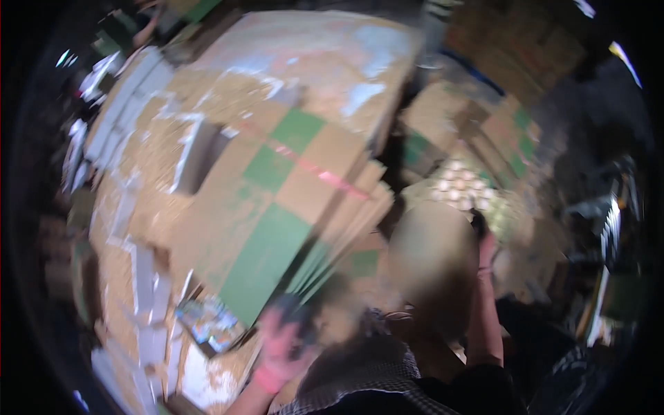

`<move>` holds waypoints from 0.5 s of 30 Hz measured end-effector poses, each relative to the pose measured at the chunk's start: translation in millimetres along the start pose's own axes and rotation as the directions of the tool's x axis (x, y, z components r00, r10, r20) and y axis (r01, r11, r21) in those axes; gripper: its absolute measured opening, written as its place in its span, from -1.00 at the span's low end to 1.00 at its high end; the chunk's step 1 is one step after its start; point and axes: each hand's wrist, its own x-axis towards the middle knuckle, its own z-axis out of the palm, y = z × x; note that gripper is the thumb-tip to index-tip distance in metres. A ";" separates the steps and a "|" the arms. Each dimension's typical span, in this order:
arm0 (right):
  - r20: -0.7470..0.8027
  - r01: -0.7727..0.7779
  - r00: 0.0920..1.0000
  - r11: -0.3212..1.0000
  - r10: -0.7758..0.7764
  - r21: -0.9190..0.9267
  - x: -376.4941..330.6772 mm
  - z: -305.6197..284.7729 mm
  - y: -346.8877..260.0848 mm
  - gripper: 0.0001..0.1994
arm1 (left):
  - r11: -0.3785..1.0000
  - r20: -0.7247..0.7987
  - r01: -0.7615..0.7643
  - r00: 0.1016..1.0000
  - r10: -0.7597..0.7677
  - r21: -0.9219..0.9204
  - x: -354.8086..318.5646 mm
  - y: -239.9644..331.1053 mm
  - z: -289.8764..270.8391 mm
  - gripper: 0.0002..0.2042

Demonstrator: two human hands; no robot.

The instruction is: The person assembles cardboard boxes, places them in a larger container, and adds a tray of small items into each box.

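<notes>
The whole picture is smeared by motion. My left hand point(277, 339), with a pink band at the wrist, rises from the lower edge toward a leaning stack of flattened brown cardboard boxes with green panels point(277, 214). A small dark object point(299, 310) sits at its fingertips; whether the fingers grip it is too blurred to tell. My right hand is out of view. Close in front of me is another person in a checked garment point(360, 373). That person's raised hand point(486, 245) holds something dark beside their head.
A colourful flat packet point(211, 321) lies left of my hand among white strips point(142, 277) and loose cardboard. A large pale board point(325, 69) lies behind the stack. More brown and green cartons point(501, 131) and a tray of pale round items point(463, 183) are at the right.
</notes>
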 end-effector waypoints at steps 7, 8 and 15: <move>0.816 -0.226 0.523 0.963 0.245 -0.144 -140.7 87.2 -56.8 -0.57 | 0.921 0.535 0.302 0.835 -0.131 -0.246 -102.9 -16.8 90.7 -0.57; 0.902 -0.281 0.118 0.885 0.415 -0.370 -162.9 102.0 -44.5 -0.34 | 0.867 0.554 0.425 0.801 -0.227 -0.260 -121.2 -30.5 99.2 -0.57; 0.776 0.112 0.631 0.988 0.012 -0.107 -304.3 123.3 -108.1 -0.50 | 0.744 0.503 0.662 0.613 -0.609 0.093 -245.3 -95.6 89.7 -0.64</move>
